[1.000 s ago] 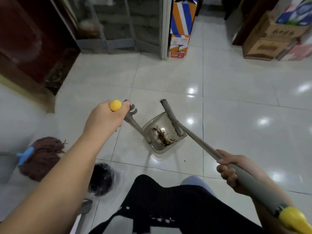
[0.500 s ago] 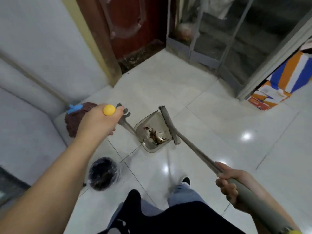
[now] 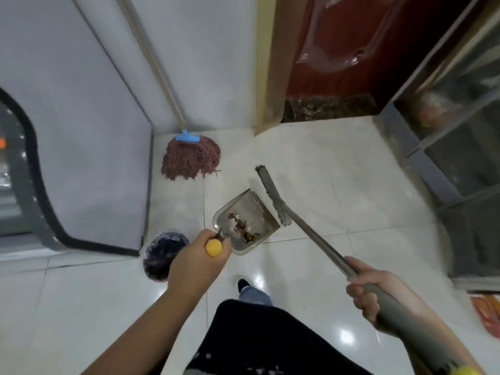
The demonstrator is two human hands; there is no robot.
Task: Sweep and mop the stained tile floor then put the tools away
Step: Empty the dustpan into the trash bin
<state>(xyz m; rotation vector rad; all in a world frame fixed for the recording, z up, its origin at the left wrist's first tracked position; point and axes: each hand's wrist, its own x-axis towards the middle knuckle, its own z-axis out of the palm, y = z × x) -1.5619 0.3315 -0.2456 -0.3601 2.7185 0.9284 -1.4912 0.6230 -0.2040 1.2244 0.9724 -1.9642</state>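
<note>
On the tile floor (image 3: 311,163), the mop (image 3: 190,158) leans in the corner at 11 o'clock, parked for later. My right hand (image 3: 374,293) grips the broom (image 3: 273,198); my left hand (image 3: 200,261) grips the dustpan (image 3: 244,220), kept level so debris stays in, near the bin (image 3: 162,255) at 9 o'clock.

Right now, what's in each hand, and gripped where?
Left hand grips the dustpan by its yellow-capped handle end. Right hand grips the broom on its grey shaft, well above the brush head.
</note>
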